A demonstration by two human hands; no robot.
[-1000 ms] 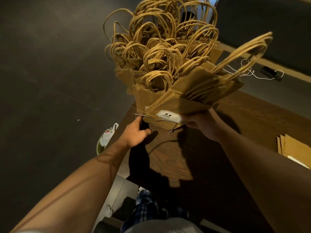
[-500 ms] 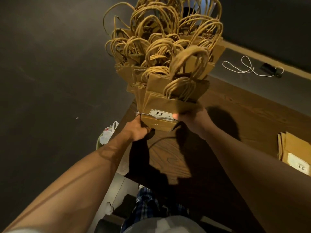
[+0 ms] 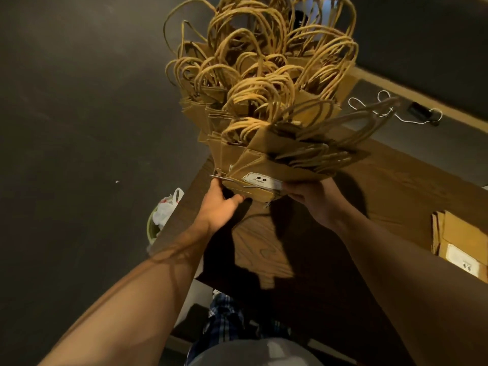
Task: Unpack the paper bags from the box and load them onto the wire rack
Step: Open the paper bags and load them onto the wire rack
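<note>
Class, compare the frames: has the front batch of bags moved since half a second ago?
Yes. The front batch of bags has tipped rightward, its handles leaning out over the wooden table.

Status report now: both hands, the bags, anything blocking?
Left hand steadies rack. Right hand holds tilted bag bundle. Rack crowded with bags.

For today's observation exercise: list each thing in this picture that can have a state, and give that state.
Paper bags: standing in the rack, handles up.
Front bundle: tilted right.
Wire rack: loaded.
Left hand: on the rack's front.
Right hand: gripping the front bundle.
Flat bags: stacked on the table.
</note>
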